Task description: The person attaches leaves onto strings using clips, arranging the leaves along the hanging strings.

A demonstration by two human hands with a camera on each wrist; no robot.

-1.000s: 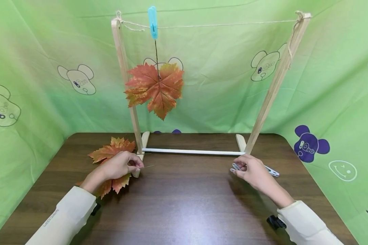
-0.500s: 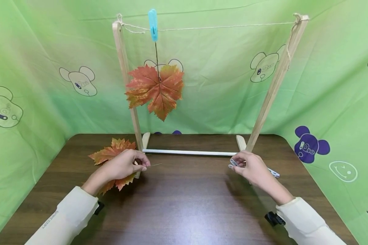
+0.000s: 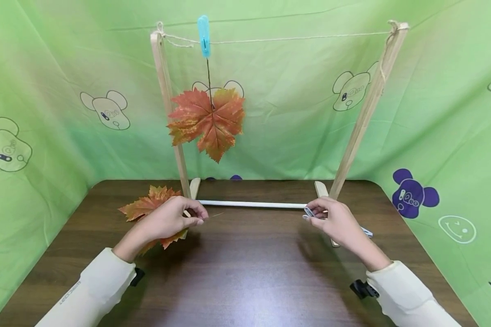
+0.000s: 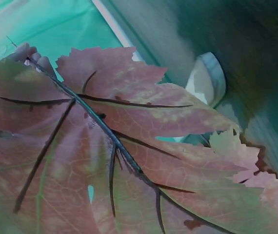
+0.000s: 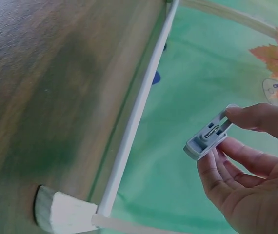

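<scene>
At far left, a loose leaf (image 3: pixel 151 200) lies on the worktop (image 3: pixel 245 272), around 10 o'clock from the left grip (image 3: pixel 172 220). That grip is closed to a pinch, thumb and fingertips together on the stem of a held leaf (image 4: pixel 144 122); the blade spreads below the hand toward 7 o'clock, partly covered by it, and the stem's end pokes out toward 3 o'clock. The hand also hides part of the frame's left foot. At 1 o'clock from it, a hanging leaf (image 3: pixel 208 120) dangles under a blue peg (image 3: pixel 203 36) on the string (image 3: pixel 294 39). A white bar (image 3: pixel 251 204) runs between the posts. The right grip (image 3: pixel 335 220) pinches a grey peg (image 5: pixel 209 134), thumb and fingers narrowly parted by it, pointing toward 9 o'clock; this hand covers the base of the right post (image 3: pixel 362 120). A second peg (image 3: pixel 367 232) shows at 4 o'clock, partly behind the wrist.
</scene>
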